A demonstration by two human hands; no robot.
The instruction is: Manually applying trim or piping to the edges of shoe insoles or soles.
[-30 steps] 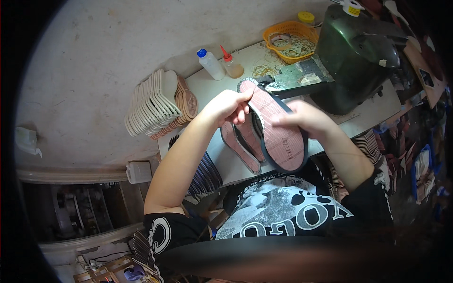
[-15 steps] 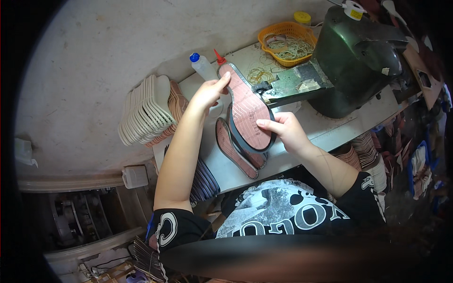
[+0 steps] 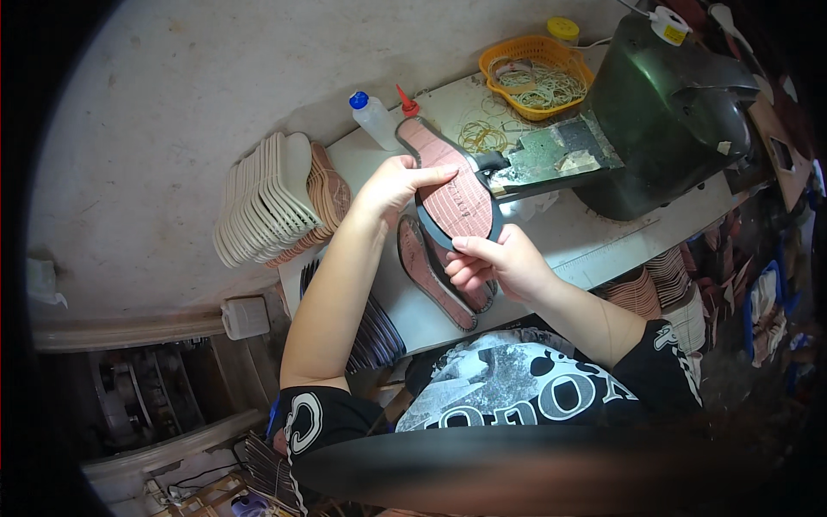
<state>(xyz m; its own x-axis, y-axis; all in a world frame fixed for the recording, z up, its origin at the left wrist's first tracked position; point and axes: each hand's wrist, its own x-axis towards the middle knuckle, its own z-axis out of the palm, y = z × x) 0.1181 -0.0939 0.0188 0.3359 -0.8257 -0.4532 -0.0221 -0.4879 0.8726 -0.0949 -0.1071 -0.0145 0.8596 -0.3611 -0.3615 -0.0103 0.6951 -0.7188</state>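
Pink-brown shoe insole (image 3: pixel 448 185) held in both hands over the middle of the white table (image 3: pixel 594 233).

Dark green machine (image 3: pixel 668 112) fills the table's far right corner, its flat plate just beside the insole; orange basket (image 3: pixel 521 65) of rubber bands sits at the far edge, two glue bottles (image 3: pixel 375 119) (blue cap, red nozzle) near the far left corner; stacked pale insoles (image 3: pixel 267 198) crowd the left edge; more insoles (image 3: pixel 439 276) lie beneath the hands; left hand (image 3: pixel 396 185) lies with fingers flat across the insole's side, forearm stretched forward; right hand (image 3: pixel 500 263) pinches its near end, fingers curled.
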